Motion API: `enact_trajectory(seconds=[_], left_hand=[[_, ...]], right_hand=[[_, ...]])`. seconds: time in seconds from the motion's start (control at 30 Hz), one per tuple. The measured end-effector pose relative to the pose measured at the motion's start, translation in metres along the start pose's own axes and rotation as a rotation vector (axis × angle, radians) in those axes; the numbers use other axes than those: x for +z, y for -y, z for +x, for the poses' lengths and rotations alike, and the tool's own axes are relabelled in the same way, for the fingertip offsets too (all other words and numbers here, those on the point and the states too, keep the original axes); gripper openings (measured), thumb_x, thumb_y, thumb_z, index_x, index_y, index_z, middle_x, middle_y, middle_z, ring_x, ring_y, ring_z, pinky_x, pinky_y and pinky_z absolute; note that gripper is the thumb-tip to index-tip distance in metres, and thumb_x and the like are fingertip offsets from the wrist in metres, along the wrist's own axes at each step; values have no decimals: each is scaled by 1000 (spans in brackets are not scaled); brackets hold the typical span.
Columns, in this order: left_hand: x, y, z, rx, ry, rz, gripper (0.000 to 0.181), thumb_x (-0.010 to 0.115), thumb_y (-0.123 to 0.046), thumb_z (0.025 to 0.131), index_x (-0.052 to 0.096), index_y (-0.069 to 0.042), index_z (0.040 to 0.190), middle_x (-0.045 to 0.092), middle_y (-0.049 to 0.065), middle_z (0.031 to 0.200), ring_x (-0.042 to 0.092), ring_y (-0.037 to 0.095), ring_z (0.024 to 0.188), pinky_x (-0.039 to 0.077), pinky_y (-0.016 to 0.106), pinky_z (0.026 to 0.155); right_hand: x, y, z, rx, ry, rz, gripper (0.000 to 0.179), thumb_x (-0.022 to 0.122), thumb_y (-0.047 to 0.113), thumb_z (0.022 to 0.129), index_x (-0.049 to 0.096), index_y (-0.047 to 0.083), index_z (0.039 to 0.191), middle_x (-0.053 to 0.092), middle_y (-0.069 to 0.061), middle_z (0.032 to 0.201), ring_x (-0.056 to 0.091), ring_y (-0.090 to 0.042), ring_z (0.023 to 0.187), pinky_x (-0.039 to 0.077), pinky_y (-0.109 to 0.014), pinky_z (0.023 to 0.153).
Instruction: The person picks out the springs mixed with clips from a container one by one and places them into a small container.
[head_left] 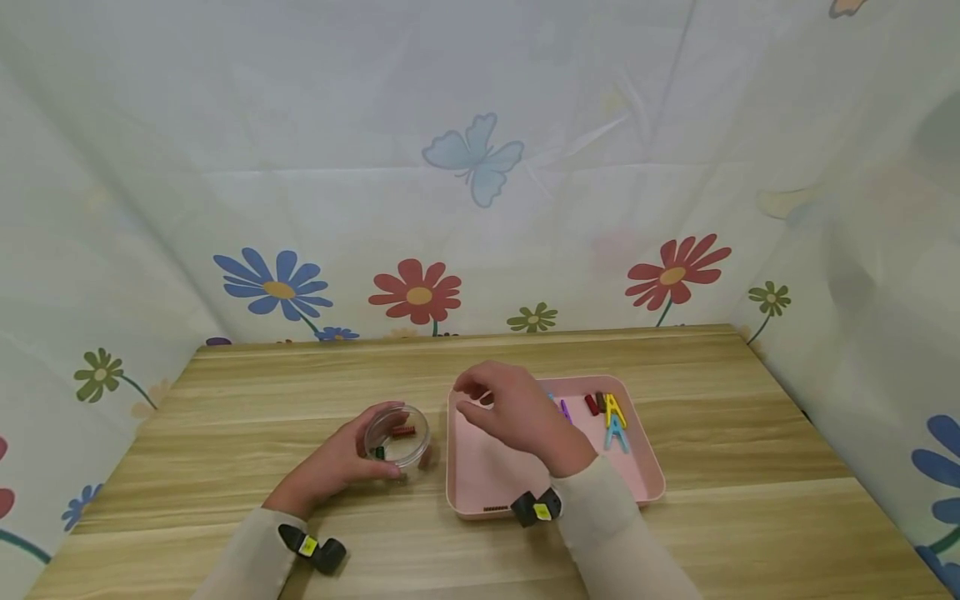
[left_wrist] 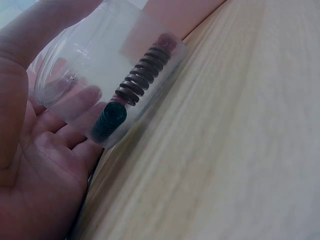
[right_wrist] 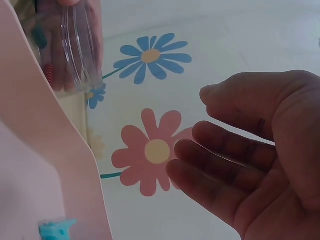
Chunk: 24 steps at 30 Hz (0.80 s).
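My left hand (head_left: pixel 341 458) grips a clear round jar (head_left: pixel 427 437), thumb on the near side and fingers around the far side. Inside lie a red spring (head_left: pixel 403 432) and a small green spring (head_left: pixel 379 453). The left wrist view shows the green spring (left_wrist: pixel 110 120) end-on beside the longer coil, close to the jar's wall. My right hand (head_left: pixel 513 412) hovers over the left part of a pink tray (head_left: pixel 487 471), its fingers loosely bent. In the right wrist view nothing sits between the thumb and fingers of that hand (right_wrist: pixel 250 155).
At the tray's right side lie a yellow clip (head_left: pixel 613 408), a light blue clip (head_left: pixel 617 435), a dark red spring (head_left: pixel 592 405) and a brown one (head_left: pixel 601 402). A purple clip (head_left: pixel 565 409) shows behind my right wrist. Another dark spring (head_left: pixel 495 508) lies along the front wall.
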<state>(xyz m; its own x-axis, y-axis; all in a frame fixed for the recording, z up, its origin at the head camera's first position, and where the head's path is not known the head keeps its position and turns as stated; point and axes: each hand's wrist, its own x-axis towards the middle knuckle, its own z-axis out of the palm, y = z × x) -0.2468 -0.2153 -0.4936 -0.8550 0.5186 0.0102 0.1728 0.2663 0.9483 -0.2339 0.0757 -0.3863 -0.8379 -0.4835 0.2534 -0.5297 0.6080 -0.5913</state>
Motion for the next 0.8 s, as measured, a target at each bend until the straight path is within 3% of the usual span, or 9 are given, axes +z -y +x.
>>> enact_trajectory(seconds=[0.13,0.43,0.8], left_hand=[[0,0,0,-12,-2,9,80,79,-21,81,34,-27,146,41,3,152,34,29,144,35,11,106],[0,0,0,-19,-5,23,78,79,-22,81,35,-30,145,42,2,151,34,27,144,29,44,114],[0,-1,0,-33,-15,22,78,80,-25,80,36,-32,144,41,5,152,35,28,143,28,51,114]], right_hand=[[-7,-2,0,36,-6,4,22,65,27,93,68,14,110,67,2,103,62,-13,93,55,-36,87],[-17,-9,-2,130,-24,12,20,68,24,91,67,18,110,67,2,106,61,-12,95,55,-33,87],[-29,-19,-5,179,-31,-24,22,69,23,90,67,18,111,67,3,106,62,-13,95,55,-34,86]])
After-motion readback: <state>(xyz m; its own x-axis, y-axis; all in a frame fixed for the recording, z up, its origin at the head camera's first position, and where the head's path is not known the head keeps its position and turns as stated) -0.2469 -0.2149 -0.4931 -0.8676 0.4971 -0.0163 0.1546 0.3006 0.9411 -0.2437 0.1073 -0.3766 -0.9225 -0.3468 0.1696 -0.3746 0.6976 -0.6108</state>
